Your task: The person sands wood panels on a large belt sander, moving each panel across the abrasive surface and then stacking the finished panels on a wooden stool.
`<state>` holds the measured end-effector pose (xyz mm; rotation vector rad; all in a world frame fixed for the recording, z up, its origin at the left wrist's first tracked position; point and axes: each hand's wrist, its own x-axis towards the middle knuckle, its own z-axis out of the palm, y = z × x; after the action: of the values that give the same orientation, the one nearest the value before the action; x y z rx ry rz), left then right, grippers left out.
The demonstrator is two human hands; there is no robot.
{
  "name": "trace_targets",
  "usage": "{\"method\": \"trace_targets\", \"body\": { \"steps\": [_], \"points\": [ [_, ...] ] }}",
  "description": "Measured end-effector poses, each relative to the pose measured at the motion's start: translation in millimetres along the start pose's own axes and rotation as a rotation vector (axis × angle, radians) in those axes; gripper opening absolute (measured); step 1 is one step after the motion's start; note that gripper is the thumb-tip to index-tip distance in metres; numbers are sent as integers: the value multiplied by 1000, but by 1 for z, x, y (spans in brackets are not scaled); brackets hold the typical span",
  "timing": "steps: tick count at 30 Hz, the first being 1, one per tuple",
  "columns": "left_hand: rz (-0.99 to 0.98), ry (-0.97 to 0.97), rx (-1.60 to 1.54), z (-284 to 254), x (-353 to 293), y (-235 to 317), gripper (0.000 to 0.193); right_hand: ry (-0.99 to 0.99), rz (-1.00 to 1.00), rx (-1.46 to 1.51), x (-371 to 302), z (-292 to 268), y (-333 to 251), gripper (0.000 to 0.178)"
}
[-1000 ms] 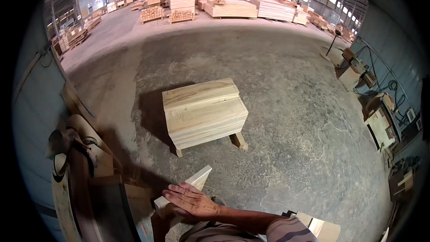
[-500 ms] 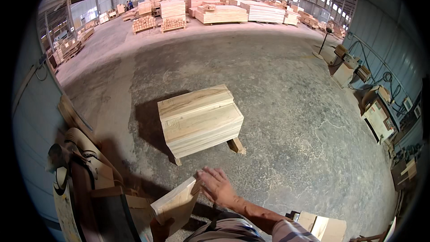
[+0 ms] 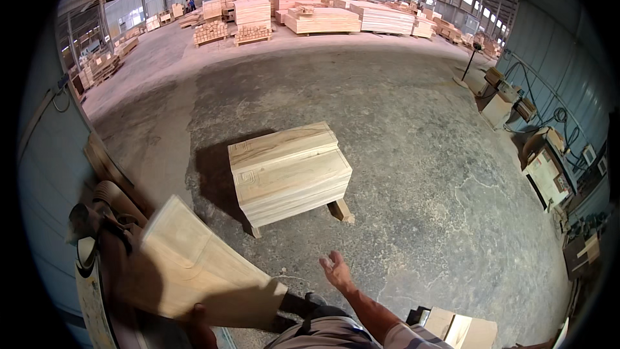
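Note:
My left hand (image 3: 201, 324) grips the near edge of a pale wooden panel (image 3: 194, 268), the thumb showing on its face and the other fingers hidden. The panel is tilted with its broad face up, and a carved outline runs across it. Its far end leans out over the machine at the left. My right hand (image 3: 337, 271) is off the panel, in the air to its right, fingers loosely bent and apart with nothing in them. Ahead of both hands, a stack of similar carved panels (image 3: 290, 174) rests on wooden supports on the floor.
A dark machine with a ribbed hose (image 3: 116, 203) stands close at the left by a metal wall. Pale boards (image 3: 462, 328) lie at the lower right. Along the right wall are a white cabinet-like machine (image 3: 547, 178) and cables. Large timber stacks (image 3: 323, 19) fill the background.
The panel has swung from nearly on edge to broad face up, its far end moving left. My right hand has let go of it and moved right.

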<state>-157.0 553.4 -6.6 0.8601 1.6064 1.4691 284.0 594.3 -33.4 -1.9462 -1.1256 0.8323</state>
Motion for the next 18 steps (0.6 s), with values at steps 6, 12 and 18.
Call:
{"method": "trace_targets", "body": {
  "steps": [6,12,18],
  "points": [
    [79,2,-601,40,-38,106,61,116,73,215,25,27,59,54],
    [-106,176,-792,15,-34,73,57,-72,69,650,32,-24,10,42],
    [-255,315,-734,40,-66,100,56,-261,334,623,37,-76,-15,51]
  ]
}}
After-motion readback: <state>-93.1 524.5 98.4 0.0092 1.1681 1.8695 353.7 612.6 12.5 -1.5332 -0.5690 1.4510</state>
